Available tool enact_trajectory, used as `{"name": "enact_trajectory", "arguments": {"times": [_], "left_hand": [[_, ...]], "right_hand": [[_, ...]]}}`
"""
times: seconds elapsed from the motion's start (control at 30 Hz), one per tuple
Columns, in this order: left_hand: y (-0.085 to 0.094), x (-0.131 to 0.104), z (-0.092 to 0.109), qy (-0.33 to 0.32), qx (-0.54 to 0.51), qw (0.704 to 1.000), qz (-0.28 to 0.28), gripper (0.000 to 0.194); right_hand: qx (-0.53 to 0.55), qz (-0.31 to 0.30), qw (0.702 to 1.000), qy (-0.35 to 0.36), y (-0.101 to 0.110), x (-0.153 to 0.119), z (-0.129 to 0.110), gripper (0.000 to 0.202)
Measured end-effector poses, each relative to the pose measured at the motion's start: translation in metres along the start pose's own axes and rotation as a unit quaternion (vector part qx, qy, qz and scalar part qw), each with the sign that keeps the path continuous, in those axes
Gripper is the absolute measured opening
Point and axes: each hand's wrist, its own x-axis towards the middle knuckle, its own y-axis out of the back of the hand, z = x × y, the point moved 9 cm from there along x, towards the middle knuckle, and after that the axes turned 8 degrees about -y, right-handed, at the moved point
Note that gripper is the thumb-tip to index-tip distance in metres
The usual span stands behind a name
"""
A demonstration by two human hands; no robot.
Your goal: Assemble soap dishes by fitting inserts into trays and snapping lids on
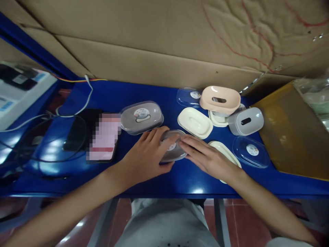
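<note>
Between my hands is a small oval box with a clear lid (pixel 175 155), a round sticker showing under my fingers. My left hand (pixel 150 151) wraps its left side, thumb low at the near edge. On its right end, my right hand (pixel 205 152) presses with its fingers close together. A similar oval box under a clear lid (pixel 128 120) lies beyond my left hand. A cream oval tray (pixel 195 122) sits just behind the held box. Another cream oval piece (pixel 227 154) is partly hidden under my right hand.
A peach oval box (pixel 212 99) and a grey one (pixel 249 123) stand at the back right. Clear lids (pixel 252 151) with stickers lie on the blue table (pixel 154 185). A phone (pixel 104 137) and cables are on the left; a brown carton (pixel 290 137) borders the right.
</note>
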Motion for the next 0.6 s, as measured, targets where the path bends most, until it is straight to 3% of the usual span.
{"name": "enact_trajectory", "arguments": {"times": [0.27,0.6], "left_hand": [[-0.003,0.013,0.004,-0.031,0.048,0.998,0.007,0.076],[-0.003,0.007,0.004,-0.015,0.042,0.998,0.052,0.068]], "right_hand": [[-0.036,0.033,0.999,0.000,0.006,-0.002,0.006,0.074],[-0.124,0.047,0.990,0.043,0.006,0.001,-0.007,0.052]]}}
